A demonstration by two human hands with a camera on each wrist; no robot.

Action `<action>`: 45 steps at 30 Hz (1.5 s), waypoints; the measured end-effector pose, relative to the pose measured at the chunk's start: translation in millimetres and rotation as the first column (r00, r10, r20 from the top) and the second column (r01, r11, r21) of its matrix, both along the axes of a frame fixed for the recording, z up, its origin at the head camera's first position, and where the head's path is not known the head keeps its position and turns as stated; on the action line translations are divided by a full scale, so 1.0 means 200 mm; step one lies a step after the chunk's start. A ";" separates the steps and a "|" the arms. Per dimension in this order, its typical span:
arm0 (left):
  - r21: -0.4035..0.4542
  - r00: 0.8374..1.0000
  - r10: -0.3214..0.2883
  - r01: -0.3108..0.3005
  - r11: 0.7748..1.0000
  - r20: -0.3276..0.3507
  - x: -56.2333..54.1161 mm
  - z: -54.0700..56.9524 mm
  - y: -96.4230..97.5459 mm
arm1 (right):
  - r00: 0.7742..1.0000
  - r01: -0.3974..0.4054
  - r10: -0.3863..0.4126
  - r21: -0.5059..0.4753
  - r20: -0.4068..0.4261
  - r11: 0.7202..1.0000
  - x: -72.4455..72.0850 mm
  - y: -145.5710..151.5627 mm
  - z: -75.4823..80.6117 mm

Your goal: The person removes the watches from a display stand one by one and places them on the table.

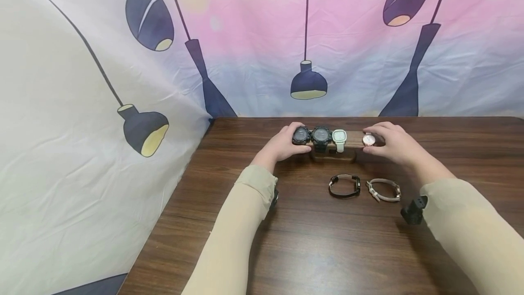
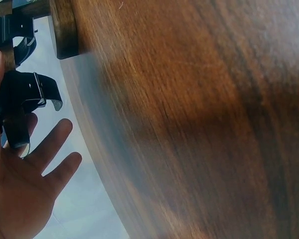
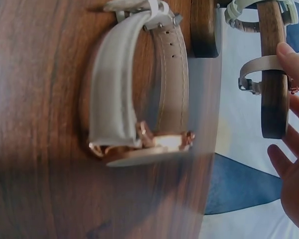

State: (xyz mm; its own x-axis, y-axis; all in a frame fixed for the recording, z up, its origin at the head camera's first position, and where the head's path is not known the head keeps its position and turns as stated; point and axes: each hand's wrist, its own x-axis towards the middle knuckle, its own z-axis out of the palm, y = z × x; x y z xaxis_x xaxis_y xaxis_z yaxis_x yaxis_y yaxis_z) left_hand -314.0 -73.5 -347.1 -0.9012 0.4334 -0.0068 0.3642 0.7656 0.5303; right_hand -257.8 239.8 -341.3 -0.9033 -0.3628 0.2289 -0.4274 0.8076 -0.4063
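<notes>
A wooden watch stand [image 1: 354, 139] carries several wristwatches on its bar near the table's back edge. At its left end my left hand [image 1: 282, 144] grips the outermost black watch [image 1: 301, 134], thumb in front and fingers behind. Beside it sit a second black watch [image 1: 321, 134] and a pale green watch [image 1: 339, 136]. My right hand [image 1: 396, 144] pinches the white-faced watch [image 1: 369, 140] near the bar's right end, its strap [image 3: 264, 64] looped round the wood in the right wrist view. The lower fingers of my left hand [image 2: 25, 184] spread out below the bar.
In front of the stand, a thin black-strapped watch [image 1: 345, 186] and a light-strapped watch [image 1: 384, 190] lie on their sides on the brown wooden table [image 1: 311, 249]. A printed cloth [image 1: 254, 76] hangs behind the table and along its left side.
</notes>
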 end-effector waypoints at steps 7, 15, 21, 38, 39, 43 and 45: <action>0.000 1.000 0.003 -0.003 1.000 -0.004 -0.01 -0.01 -0.01 | 1.000 0.000 0.000 -0.008 0.001 1.000 -0.01 0.02 -0.01; 0.006 1.000 0.004 -0.004 1.000 -0.001 -0.01 0.00 0.00 | 1.000 0.014 -0.014 0.007 -0.017 1.000 0.00 0.02 0.01; 0.005 1.000 0.009 -0.009 1.000 0.001 -0.01 -0.01 0.01 | 0.999 0.021 -0.020 0.015 -0.036 1.000 0.01 0.04 0.01; 0.017 1.000 0.019 -0.018 1.000 -0.012 0.00 0.00 -0.01 | 0.995 -0.017 0.018 0.007 -0.099 1.000 -0.01 0.08 -0.01; 0.018 1.000 0.020 -0.020 1.000 -0.012 0.01 0.00 -0.01 | 0.994 -0.026 0.026 0.009 -0.104 1.000 -0.01 0.08 -0.01; 0.015 1.000 0.026 -0.026 1.000 -0.001 0.01 0.01 -0.02 | 0.994 -0.059 0.060 0.016 -0.096 0.998 -0.03 0.08 -0.02; 0.006 1.000 0.026 -0.026 1.000 -0.002 0.01 0.01 -0.02 | 0.996 -0.070 0.070 0.006 -0.061 0.998 -0.04 0.08 -0.03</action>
State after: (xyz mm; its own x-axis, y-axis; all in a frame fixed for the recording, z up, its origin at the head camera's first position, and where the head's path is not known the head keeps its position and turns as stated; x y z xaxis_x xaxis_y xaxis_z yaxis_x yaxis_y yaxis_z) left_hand -312.4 -77.9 -345.9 -0.9120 0.4101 -0.0030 0.3453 0.7718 0.5340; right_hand -265.7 255.4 -347.0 -0.8597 -0.4259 0.2819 -0.5073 0.7762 -0.3745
